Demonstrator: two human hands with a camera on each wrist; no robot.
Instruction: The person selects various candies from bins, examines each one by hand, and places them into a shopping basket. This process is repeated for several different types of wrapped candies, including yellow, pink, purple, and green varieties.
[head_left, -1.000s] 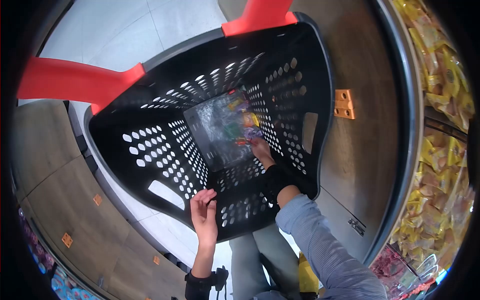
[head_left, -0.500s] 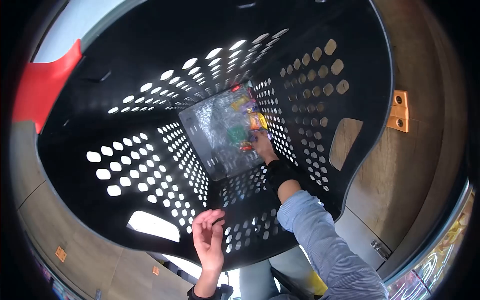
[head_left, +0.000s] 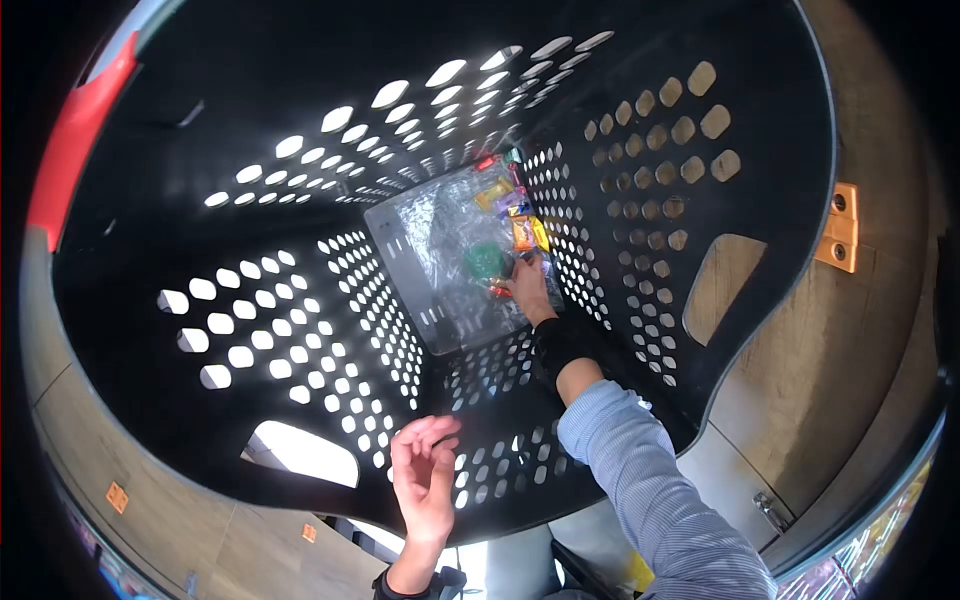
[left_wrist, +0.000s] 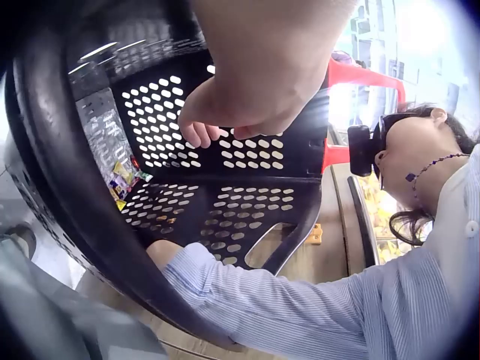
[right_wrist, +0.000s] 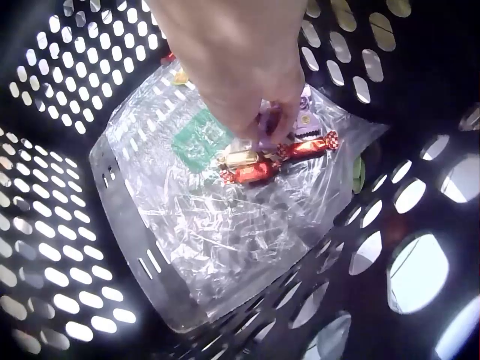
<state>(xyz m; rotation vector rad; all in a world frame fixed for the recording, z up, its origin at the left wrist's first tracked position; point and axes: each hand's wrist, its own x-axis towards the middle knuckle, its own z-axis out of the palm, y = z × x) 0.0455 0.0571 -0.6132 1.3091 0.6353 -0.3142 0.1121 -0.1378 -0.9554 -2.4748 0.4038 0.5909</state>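
Deep inside a black perforated basket (head_left: 640,60), my right hand (head_left: 530,285) reaches down to wrapped candies lying over clear plastic (right_wrist: 225,255). Its fingers close around a purple wrapped candy (right_wrist: 268,126) in the right wrist view; the palm hides part of it. Touching or just beside those fingers are a gold candy (right_wrist: 241,157) and red candies (right_wrist: 251,173). A green patch (right_wrist: 201,141) shows to their left. My left hand (head_left: 425,480) hangs at the basket's near edge, fingers loosely bent, holding nothing; the left wrist view shows it (left_wrist: 251,90) above the basket.
A red handle (head_left: 75,150) rises at the basket's left rim. Wooden cabinets with orange hinges (head_left: 840,228) stand on both sides. Yellow and orange candies (head_left: 525,232) lie along the basket's right inner wall. Packaged goods (head_left: 900,510) show at the lower right.
The basket fills more of the head view, and its rim has spread outward. My right hand has stayed low among the candies; my left hand keeps its loose bend near the edge.
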